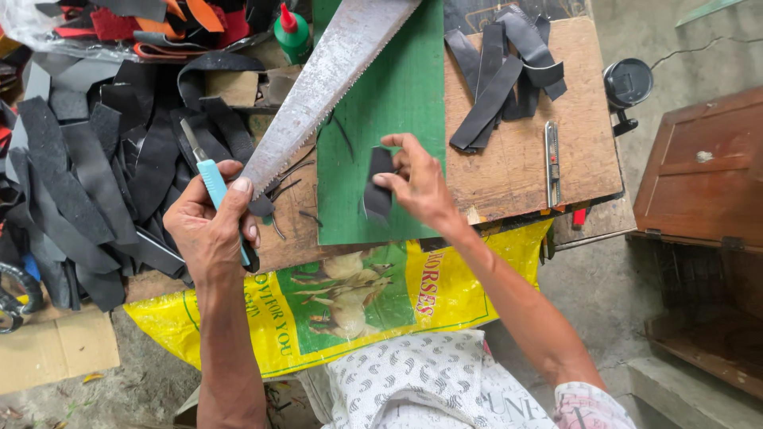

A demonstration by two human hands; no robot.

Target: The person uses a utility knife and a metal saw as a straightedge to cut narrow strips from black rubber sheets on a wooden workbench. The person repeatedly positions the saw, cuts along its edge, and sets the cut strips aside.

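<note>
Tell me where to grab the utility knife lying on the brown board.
Grip the silver utility knife around its middle, coming from above. It lies flat, long axis running away from the person, with bare board on both long sides, leaving room for fingers.

my arms bare to elbow, no gloves/rings | R sleeve (592, 405) pink-white patterned, short | lap: white cloth (413, 381) w/ grey print

Head camera, steep downward, close over workboard (524, 159).
</note>
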